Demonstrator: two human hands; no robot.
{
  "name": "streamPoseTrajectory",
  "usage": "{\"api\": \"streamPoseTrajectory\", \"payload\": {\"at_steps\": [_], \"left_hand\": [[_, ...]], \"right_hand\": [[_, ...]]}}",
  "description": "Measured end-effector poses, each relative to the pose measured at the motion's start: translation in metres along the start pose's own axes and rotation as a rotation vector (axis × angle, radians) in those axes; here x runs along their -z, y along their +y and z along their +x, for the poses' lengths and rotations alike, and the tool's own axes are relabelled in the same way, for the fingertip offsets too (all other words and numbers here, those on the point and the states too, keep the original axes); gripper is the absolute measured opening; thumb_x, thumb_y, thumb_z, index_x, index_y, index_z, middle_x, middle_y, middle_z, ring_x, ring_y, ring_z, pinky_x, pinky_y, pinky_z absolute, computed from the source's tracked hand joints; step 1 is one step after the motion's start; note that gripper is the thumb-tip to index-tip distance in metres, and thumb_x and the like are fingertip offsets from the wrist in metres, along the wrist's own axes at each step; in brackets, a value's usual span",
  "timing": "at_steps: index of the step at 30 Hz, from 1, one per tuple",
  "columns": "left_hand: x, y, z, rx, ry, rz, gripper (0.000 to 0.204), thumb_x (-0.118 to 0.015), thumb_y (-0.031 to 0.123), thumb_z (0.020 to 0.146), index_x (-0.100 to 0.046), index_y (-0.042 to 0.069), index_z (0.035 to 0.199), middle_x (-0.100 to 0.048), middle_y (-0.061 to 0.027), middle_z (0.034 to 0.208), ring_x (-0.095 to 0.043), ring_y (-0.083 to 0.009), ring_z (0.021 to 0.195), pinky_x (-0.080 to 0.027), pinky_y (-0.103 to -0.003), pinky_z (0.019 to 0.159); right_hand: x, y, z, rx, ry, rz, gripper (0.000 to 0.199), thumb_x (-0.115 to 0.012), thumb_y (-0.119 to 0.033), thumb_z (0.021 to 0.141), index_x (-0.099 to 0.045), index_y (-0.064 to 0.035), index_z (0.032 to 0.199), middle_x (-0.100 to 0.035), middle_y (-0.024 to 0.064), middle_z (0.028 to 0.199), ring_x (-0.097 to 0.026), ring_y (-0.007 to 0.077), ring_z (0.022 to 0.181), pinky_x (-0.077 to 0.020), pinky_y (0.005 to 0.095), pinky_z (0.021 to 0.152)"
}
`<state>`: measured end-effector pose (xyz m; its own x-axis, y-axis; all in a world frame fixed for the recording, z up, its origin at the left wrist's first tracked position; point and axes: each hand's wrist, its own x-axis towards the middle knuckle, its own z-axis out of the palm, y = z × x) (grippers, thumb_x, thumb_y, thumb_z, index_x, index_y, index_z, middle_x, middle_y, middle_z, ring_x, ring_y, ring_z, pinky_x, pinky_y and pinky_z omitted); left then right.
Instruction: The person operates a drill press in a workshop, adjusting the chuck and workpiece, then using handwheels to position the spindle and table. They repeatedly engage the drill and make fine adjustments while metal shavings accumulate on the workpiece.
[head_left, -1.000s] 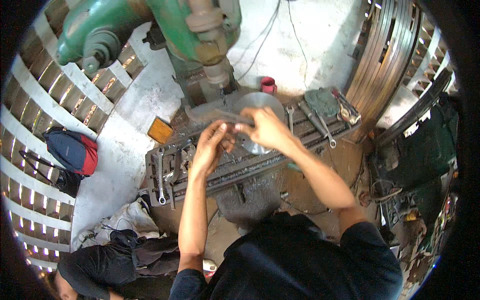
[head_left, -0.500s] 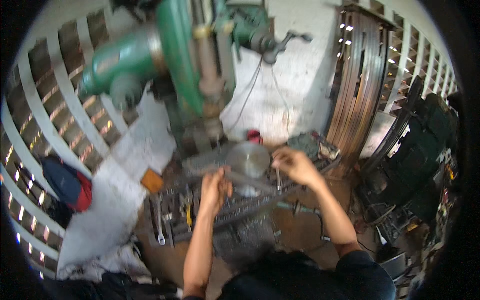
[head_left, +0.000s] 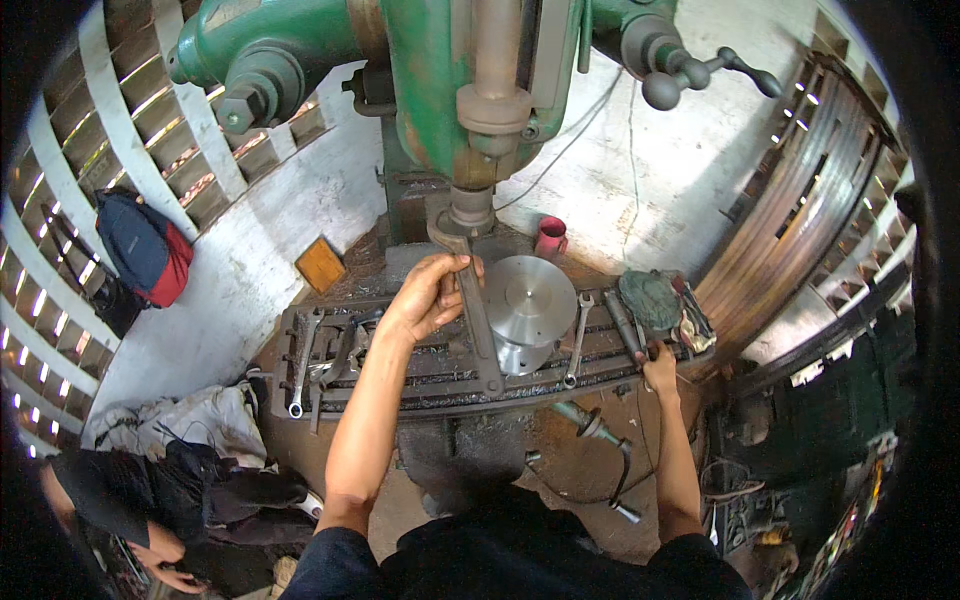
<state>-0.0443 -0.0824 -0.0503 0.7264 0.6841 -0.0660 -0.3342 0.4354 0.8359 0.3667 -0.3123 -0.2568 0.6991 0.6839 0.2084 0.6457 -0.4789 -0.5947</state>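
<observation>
Left hand (head_left: 438,296) curled round the long wrench (head_left: 477,325), right hand (head_left: 659,368) at the dark bar (head_left: 623,323), can't tell its grip; loose left hold could ding the metal disc (head_left: 530,308).

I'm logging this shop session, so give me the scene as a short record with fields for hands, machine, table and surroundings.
left hand: gripping a large dark wrench, hooked end up
right hand: by a dark bar at the table's right; grip unclear
machine: green machine, spindle pointing down
table: slotted metal table; round metal disc right of the large dark wrench
other tools: one wrench right of the disc, another far left
behind: red mug
</observation>
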Motion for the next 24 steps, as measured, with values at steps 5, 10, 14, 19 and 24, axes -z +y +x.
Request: {"api": "streamPoseTrajectory", "payload": {"at_steps": [5, 10, 14, 19, 24], "left_hand": [[0.006, 0.011, 0.016, 0.07, -0.094, -0.079, 0.025, -0.054, 0.024, 0.087, -0.05, -0.001, 0.086, -0.056, -0.0101, 0.074, -0.032, 0.0003, 0.034, -0.026, -0.015, 0.023], [0.03, 0.026, 0.028, 0.215, -0.164, -0.167, 0.025, -0.05, 0.022, 0.088, -0.05, -0.004, 0.085, -0.052, -0.0094, 0.067, -0.029, -0.0012, 0.032, -0.024, -0.015, 0.022], [0.039, 0.037, 0.031, 0.236, -0.188, -0.13, 0.024, -0.051, 0.021, 0.086, -0.048, -0.002, 0.083, -0.052, -0.0105, 0.068, -0.029, -0.0005, 0.031, -0.023, -0.014, 0.021], [0.011, 0.018, 0.018, 0.168, -0.007, 0.069, 0.022, -0.056, 0.022, 0.087, -0.057, 0.001, 0.09, -0.052, -0.0036, 0.064, -0.029, -0.0025, 0.037, -0.021, -0.017, 0.027], [-0.011, -0.016, 0.027, 0.045, -0.191, 0.01, 0.027, -0.056, 0.03, 0.094, -0.057, 0.003, 0.099, -0.052, -0.0014, 0.078, -0.046, -0.0098, 0.062, -0.033, -0.025, 0.044]], "right_hand": [[-0.007, -0.018, 0.012, 0.13, -0.13, -0.065, 0.052, -0.077, -0.022, 0.074, -0.055, 0.0057, 0.112, -0.052, 0.0291, 0.114, -0.051, 0.0454, 0.105, -0.0431, 0.0485, 0.088], [-0.017, -0.016, 0.011, 0.143, -0.197, -0.137, 0.058, -0.072, -0.018, 0.079, -0.048, 0.0092, 0.124, -0.045, 0.0334, 0.127, -0.046, 0.0491, 0.115, -0.0409, 0.05, 0.095], [-0.013, -0.013, 0.012, 0.062, -0.132, 0.049, 0.038, -0.069, -0.017, 0.082, -0.057, 0.0096, 0.107, -0.061, 0.024, 0.1, -0.058, 0.0393, 0.097, -0.0445, 0.043, 0.084], [0.013, -0.043, -0.013, -0.466, -0.085, 0.542, 0.024, -0.063, -0.019, 0.089, -0.06, 0.0047, 0.093, -0.057, 0.0047, 0.075, -0.051, 0.0178, 0.063, -0.0424, 0.0314, 0.059], [0.042, -0.085, -0.082, -0.55, -0.04, 1.053, 0.031, -0.065, -0.023, 0.088, -0.054, 0.0043, 0.099, -0.055, 0.007, 0.08, -0.049, 0.0155, 0.064, -0.0406, 0.0298, 0.057]]}}
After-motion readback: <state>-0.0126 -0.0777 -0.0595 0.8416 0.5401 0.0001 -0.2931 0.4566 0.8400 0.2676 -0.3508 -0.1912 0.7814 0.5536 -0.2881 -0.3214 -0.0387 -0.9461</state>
